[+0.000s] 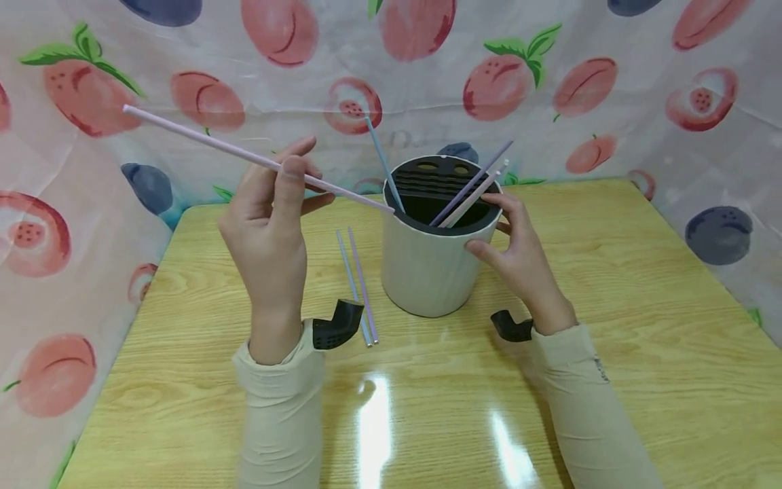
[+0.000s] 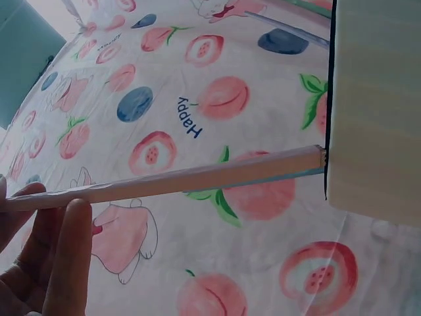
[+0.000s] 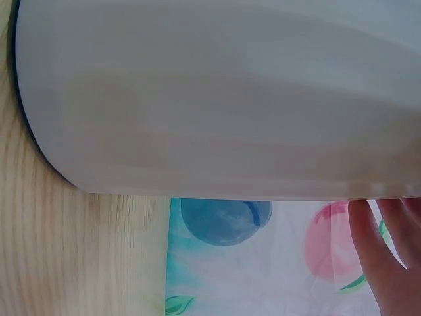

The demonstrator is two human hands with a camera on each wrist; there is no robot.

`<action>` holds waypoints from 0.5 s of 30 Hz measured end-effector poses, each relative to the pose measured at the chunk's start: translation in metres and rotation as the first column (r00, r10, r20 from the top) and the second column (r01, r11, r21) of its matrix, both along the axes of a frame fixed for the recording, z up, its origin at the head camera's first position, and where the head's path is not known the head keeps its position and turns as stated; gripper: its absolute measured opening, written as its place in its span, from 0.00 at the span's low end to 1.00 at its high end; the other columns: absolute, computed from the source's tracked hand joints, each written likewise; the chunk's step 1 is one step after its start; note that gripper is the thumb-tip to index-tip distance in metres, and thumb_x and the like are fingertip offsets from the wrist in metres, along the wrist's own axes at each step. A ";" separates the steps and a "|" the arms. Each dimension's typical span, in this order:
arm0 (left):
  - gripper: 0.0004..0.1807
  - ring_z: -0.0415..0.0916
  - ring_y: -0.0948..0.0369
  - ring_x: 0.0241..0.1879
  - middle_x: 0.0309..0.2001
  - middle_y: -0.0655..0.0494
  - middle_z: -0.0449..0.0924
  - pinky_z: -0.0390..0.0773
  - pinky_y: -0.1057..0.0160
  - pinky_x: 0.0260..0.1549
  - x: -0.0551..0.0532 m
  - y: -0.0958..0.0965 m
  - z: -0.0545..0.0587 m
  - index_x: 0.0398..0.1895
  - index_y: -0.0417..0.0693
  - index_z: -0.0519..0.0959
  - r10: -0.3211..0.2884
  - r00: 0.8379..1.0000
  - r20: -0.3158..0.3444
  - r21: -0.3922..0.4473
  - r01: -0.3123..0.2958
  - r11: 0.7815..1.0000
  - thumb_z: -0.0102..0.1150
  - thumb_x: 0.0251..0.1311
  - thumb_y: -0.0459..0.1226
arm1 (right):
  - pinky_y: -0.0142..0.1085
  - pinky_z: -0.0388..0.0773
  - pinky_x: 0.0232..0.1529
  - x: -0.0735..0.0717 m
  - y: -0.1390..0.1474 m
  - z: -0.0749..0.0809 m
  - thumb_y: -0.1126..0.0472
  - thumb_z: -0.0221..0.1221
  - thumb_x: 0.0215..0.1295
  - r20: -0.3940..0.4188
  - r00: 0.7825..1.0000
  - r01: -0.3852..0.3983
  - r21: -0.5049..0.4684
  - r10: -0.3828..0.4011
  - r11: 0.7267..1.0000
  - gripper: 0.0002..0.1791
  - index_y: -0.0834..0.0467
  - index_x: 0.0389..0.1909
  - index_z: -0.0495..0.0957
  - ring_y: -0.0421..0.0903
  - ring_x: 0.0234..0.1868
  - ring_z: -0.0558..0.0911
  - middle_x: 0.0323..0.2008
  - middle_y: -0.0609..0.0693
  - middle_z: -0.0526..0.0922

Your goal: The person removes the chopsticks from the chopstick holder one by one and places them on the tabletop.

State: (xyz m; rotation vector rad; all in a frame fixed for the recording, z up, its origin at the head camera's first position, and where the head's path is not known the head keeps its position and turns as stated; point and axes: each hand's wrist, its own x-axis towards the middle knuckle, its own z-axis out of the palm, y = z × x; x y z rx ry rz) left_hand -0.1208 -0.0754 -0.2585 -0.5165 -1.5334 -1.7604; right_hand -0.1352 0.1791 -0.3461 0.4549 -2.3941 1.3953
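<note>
Head view: left hand is pinching a pink straw, tip resting at the cup rim. Right hand is gripping the cup, mid-table. Insertion appears underway; next, tilting the straw upright.

Bright even light, white glare streaks on the table, soft shadows, wrist views slightly blurred
</note>
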 end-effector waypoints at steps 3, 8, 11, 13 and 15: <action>0.16 0.73 0.54 0.27 0.27 0.43 0.74 0.78 0.56 0.28 0.001 -0.006 0.001 0.36 0.36 0.81 -0.023 1.000 0.013 0.010 0.023 1.000 0.55 0.58 0.42 | 0.49 0.61 0.56 -0.001 -0.003 0.000 0.67 0.61 0.54 -0.001 1.000 -0.006 -0.008 0.006 1.000 0.33 0.66 0.59 0.58 0.49 0.62 0.58 0.62 0.58 0.56; 0.11 0.72 0.53 0.31 0.29 0.44 0.76 0.78 0.58 0.30 0.000 -0.016 0.002 0.31 0.35 0.81 -0.126 0.981 0.148 -0.007 0.128 0.992 0.55 0.58 0.37 | 0.50 0.60 0.56 -0.002 -0.005 -0.002 0.66 0.61 0.54 0.017 1.000 -0.013 -0.023 0.013 1.000 0.33 0.65 0.59 0.57 0.49 0.63 0.57 0.63 0.57 0.54; 0.13 0.74 0.53 0.30 0.34 0.47 0.79 0.78 0.60 0.30 -0.003 -0.021 -0.002 0.28 0.32 0.79 -0.137 0.948 0.289 -0.102 0.172 0.980 0.54 0.58 0.36 | 0.49 0.60 0.56 -0.007 0.000 -0.010 0.64 0.62 0.54 0.038 0.999 0.000 -0.020 0.001 1.000 0.34 0.61 0.61 0.57 0.46 0.64 0.55 0.65 0.54 0.53; 0.15 0.75 0.56 0.30 0.36 0.51 0.79 0.78 0.61 0.30 -0.010 -0.024 -0.011 0.24 0.35 0.78 -0.108 0.925 0.364 -0.198 0.191 0.961 0.55 0.58 0.40 | 0.48 0.60 0.57 -0.008 0.002 -0.011 0.65 0.62 0.54 0.048 0.999 0.009 -0.014 -0.008 1.000 0.35 0.60 0.61 0.57 0.47 0.64 0.56 0.65 0.53 0.52; 0.18 0.76 0.59 0.27 0.35 0.54 0.79 0.78 0.64 0.30 -0.018 -0.026 -0.024 0.24 0.39 0.79 -0.042 0.901 0.431 -0.309 0.191 0.932 0.55 0.57 0.46 | 0.48 0.60 0.57 -0.007 0.004 -0.010 0.65 0.62 0.53 0.052 0.999 0.017 -0.004 -0.017 1.000 0.35 0.60 0.61 0.57 0.47 0.64 0.56 0.65 0.53 0.52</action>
